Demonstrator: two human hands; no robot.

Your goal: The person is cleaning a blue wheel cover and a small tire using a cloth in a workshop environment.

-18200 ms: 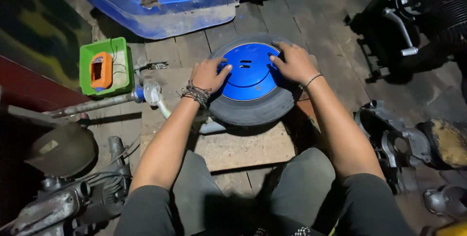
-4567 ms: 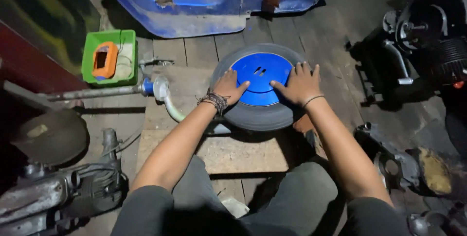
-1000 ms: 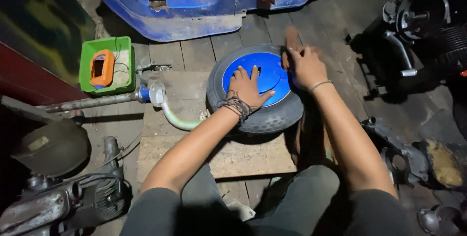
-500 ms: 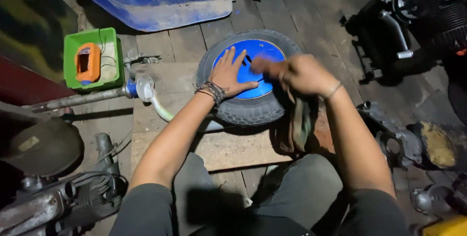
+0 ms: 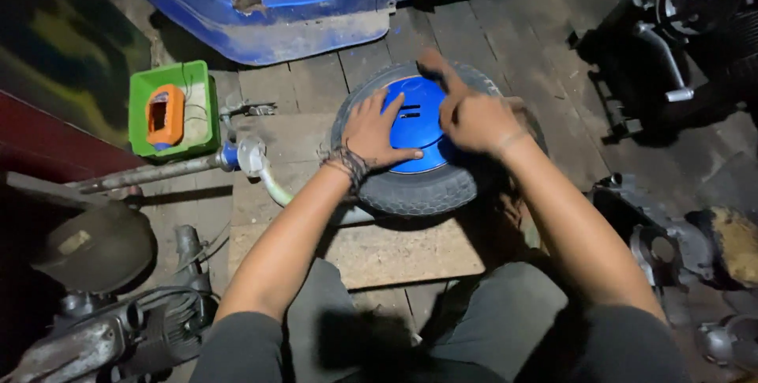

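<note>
Small wheel (image 5: pixel 426 185) lies flat on a wooden board (image 5: pixel 371 249), dead centre of the floor. Blue rim (image 5: pixel 414 118) faces up inside the black tyre. Left hand (image 5: pixel 377 129) is spread flat, fingers wide, pressing the rim at its 9 o'clock side. Right hand (image 5: pixel 474 118) lies over the 3 o'clock side, fingers reaching toward 12; whether it grips anything, cannot tell. Tyre looks seated on the rim; wheel not mounted anywhere. Green tray (image 5: pixel 170 110) with an orange part sits at 10 o'clock, blue body panel (image 5: pixel 276 12) at 12.
</note>
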